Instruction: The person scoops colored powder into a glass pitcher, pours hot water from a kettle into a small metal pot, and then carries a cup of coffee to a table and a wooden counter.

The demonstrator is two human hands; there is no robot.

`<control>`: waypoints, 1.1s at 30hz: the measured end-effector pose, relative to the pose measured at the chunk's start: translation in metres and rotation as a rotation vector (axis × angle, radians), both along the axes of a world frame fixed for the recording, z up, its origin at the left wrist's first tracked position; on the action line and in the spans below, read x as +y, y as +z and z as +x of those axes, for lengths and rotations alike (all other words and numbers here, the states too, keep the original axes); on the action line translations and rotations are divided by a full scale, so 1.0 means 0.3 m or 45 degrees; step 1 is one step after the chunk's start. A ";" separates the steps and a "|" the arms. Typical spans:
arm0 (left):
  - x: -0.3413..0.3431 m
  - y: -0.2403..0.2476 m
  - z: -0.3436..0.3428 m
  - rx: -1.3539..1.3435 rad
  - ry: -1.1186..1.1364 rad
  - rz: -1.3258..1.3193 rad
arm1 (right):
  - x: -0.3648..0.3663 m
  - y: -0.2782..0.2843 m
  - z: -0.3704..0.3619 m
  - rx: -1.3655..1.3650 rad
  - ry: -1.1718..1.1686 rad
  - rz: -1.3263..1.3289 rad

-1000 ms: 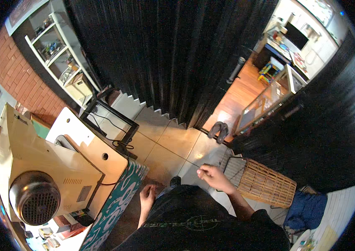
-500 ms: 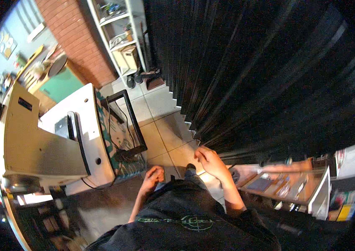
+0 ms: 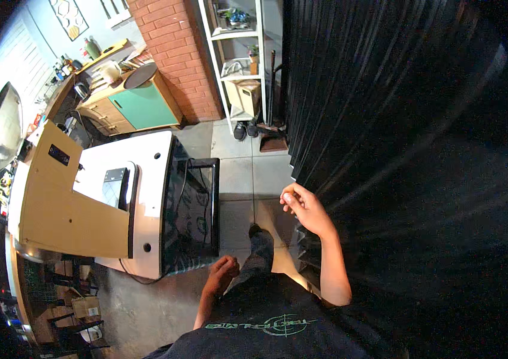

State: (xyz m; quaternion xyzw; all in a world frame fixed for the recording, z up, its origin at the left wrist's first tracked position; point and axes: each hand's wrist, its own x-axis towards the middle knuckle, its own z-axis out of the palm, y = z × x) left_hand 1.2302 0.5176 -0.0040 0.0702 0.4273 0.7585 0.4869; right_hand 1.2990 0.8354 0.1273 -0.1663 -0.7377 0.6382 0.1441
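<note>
My left hand (image 3: 221, 275) hangs low in front of my body, its fingers curled in a loose fist with nothing visible in it. Out ahead and to the right is my right hand (image 3: 305, 208), fingers bent inward and thumb against them; it touches nothing and no object shows. The black curtain (image 3: 397, 119) is the thing closest to my right hand. Nearest my left hand stands a white-topped cart (image 3: 153, 221) with a black frame handle (image 3: 215, 206). It carries a tall cream-coloured machine (image 3: 44, 203) and a flat dark device (image 3: 116, 186).
Beyond the cart is a wooden cabinet with a green door (image 3: 143, 105), beside a red brick pillar (image 3: 170, 54). A white shelf unit (image 3: 236, 76) stands ahead, with dark shoes (image 3: 240, 130) and a brown dustpan (image 3: 273, 143) on the tiled floor (image 3: 236, 179).
My view has turned left and moved forward, so the shelf and pillar sit further right. The wooden surface at lower right has left view. Both hands stay curled, swinging slightly.
</note>
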 end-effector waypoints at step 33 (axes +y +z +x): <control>1.068 0.123 -1.243 0.006 1.067 0.261 | 1.002 -0.015 -2.058 -0.149 1.034 0.039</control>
